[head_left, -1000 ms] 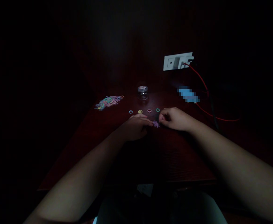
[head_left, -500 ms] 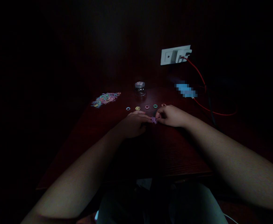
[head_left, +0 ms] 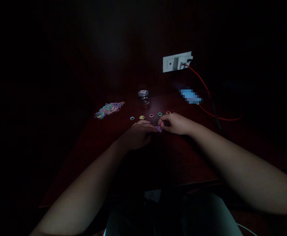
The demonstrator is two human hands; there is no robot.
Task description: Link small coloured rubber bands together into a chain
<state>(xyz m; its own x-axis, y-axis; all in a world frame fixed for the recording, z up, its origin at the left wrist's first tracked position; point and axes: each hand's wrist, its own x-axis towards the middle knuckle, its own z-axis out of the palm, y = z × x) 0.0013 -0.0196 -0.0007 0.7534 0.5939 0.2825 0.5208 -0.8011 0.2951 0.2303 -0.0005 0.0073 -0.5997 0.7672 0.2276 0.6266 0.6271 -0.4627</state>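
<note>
A small bunch of purple elastic hair ties lies on the dark red table between my two hands. My left hand reaches in from the left with its fingers stretched out, the fingertips touching the bunch's left edge. From the right, my right hand has its thumb and fingers bent together in a pinch at the bunch's right side. Just beyond the hands runs a row of hair ties: a blue one, yellow ones, a pink one, a green one and an orange one.
A mixed pile of coloured hair ties lies at the left. Behind the row stands a clear lidded jar. A blurred-out blue object joins a red cable running to a wall socket. The room is dark.
The whole view has shifted slightly, so things sit a little further left and lower. My hands stay at the purple hair ties, with little change in their pose.
</note>
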